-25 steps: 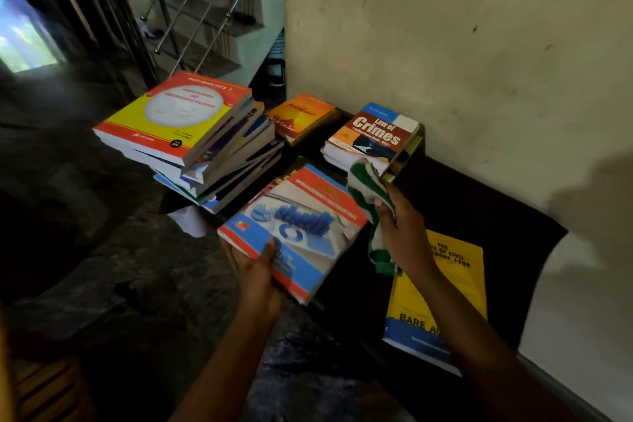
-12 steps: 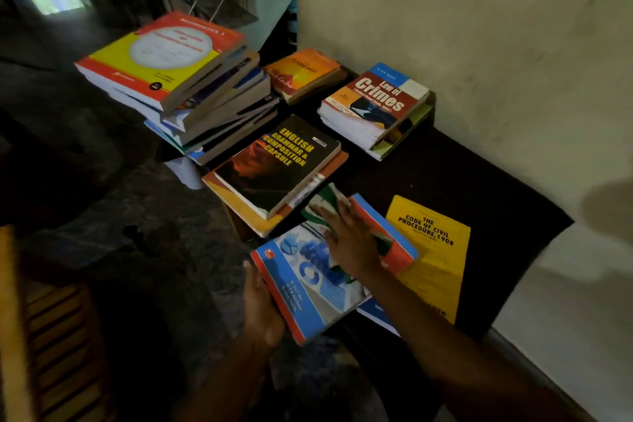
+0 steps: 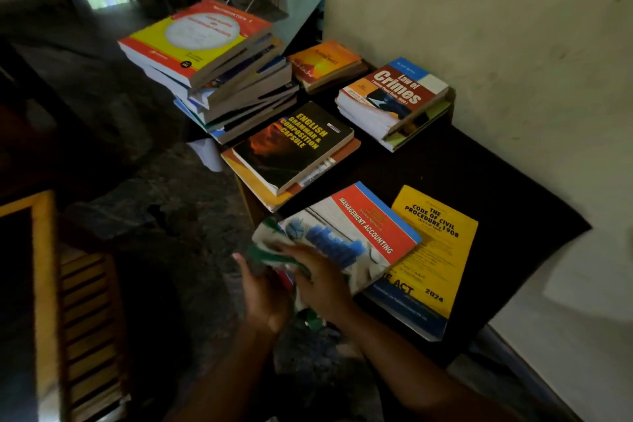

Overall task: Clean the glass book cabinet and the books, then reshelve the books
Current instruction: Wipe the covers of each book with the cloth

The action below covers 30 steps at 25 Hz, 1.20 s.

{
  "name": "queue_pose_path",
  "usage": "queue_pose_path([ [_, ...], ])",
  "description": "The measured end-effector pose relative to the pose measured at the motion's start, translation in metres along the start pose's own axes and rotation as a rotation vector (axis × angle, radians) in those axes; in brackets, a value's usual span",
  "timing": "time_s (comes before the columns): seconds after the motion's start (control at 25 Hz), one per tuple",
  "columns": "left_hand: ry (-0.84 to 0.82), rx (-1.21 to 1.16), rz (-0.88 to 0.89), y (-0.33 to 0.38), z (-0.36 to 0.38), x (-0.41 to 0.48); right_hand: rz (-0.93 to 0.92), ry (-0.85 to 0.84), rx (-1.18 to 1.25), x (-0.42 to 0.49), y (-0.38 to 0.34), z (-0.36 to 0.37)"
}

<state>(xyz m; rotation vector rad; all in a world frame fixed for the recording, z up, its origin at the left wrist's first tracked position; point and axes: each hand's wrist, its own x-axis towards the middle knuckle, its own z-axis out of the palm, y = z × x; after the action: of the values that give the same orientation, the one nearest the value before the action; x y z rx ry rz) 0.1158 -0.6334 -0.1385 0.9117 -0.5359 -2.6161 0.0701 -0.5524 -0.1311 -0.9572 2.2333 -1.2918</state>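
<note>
Since half a second earlier, the right hand [image 3: 318, 281] has drawn the cloth [image 3: 270, 243] from the far part of the cover down to the near-left corner of the Management Accounting book [image 3: 363, 233]. The head camera has also tilted, so more of the surface [image 3: 479, 181] shows.

Right grip: the hand lies on top of the green-and-white cloth and presses it on the cover. Blur hides whether the fingers curl round the cloth, so this cannot be told.

Left grip: the left hand [image 3: 263, 291] holds the same book at its near-left corner, thumb up beside the cloth (the fingers underneath are hidden).

Position of the book: at the near edge of the dark surface, its right side overlapping the yellow Code of Civil Procedure book [image 3: 442, 250], which lies flat.

Other items noted: the English Grammar book [image 3: 294, 144] lies on an orange book [image 3: 246, 178], just beyond the held one. Behind it stands a tall uneven stack of books [image 3: 219, 79]. An orange paperback [image 3: 325, 62] and the Law of Crimes book [image 3: 394, 92] lie near the wall [image 3: 479, 27]. A wooden frame [image 3: 44, 284] stands at the left.
</note>
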Motion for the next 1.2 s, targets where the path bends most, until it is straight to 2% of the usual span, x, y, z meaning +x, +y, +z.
queue_pose_path([
  [0.12, -0.056, 0.248, 0.114, -0.006, 0.025, -0.012, 0.077, 0.236, 0.149, -0.006, -0.014, -0.060],
  [0.24, -0.179, 0.499, 0.271, 0.006, 0.054, -0.013, 0.098, 0.447, 0.145, -0.008, -0.023, -0.117],
  [0.44, -0.489, 1.111, 0.793, 0.014, 0.097, -0.012, 0.047, 0.573, 0.104, -0.026, -0.029, -0.175],
  [0.56, -0.850, 1.511, 1.167, 0.016, 0.101, -0.006, 0.034, 0.628, 0.060, -0.037, -0.023, -0.195],
  [0.64, -1.098, 1.810, 1.285, 0.016, 0.076, 0.018, 0.062, 0.583, 0.035, -0.046, -0.012, -0.195],
  [0.72, -1.204, 2.039, 1.346, 0.013, 0.029, 0.045, 0.109, 0.511, 0.027, -0.047, 0.003, -0.184],
  [0.84, -1.038, 2.185, 1.368, 0.006, -0.026, 0.058, 0.105, 0.412, -0.082, -0.026, 0.023, -0.162],
  [0.92, -0.767, 2.216, 1.392, 0.000, -0.046, 0.057, 0.061, 0.331, -0.189, 0.002, 0.035, -0.151],
  [0.96, -0.593, 2.140, 1.301, -0.004, -0.055, 0.056, 0.044, 0.281, -0.242, 0.018, 0.039, -0.146],
  [1.0, -0.402, 1.957, 1.159, -0.010, -0.057, 0.049, 0.040, 0.241, -0.309, 0.035, 0.046, -0.143],
  [1.12, 0.077, 0.963, 0.492, -0.025, -0.036, 0.027, 0.091, 0.166, -0.561, 0.077, 0.073, -0.140],
  [1.2, 0.172, 0.550, 0.199, -0.024, -0.019, 0.022, 0.123, 0.092, -0.746, 0.091, 0.091, -0.132],
])
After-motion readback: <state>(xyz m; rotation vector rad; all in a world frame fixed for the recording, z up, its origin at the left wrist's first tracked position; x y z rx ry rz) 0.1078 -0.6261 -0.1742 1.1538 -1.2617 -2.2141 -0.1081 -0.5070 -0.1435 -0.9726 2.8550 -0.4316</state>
